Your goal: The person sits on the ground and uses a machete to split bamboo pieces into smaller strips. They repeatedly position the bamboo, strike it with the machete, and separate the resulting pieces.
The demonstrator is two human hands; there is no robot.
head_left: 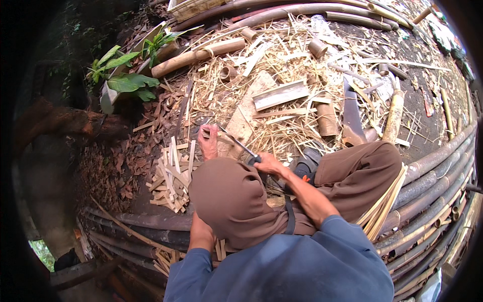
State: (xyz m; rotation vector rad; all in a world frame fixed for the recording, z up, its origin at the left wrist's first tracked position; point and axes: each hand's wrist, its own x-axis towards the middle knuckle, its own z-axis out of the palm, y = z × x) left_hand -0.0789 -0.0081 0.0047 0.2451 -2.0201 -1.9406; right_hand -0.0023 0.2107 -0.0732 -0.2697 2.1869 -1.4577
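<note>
**Bamboo strip under the knife, above your left knee**

Bamboo is what your hands are working: your left hand (208, 142) has its fingers closed around a short bamboo strip (214, 135), held just past your raised left knee (226, 194). Your right hand (267, 163) grips the dark handle of a knife (236, 143), its fingers wrapped shut, and the blade slants up-left to meet the strip. Just left of the knee lies a pile of cut pale slats (171, 176). A bundle of long thin splints (385, 204) leans against your right thigh, and bamboo poles (432, 181) run along your right side.
</note>
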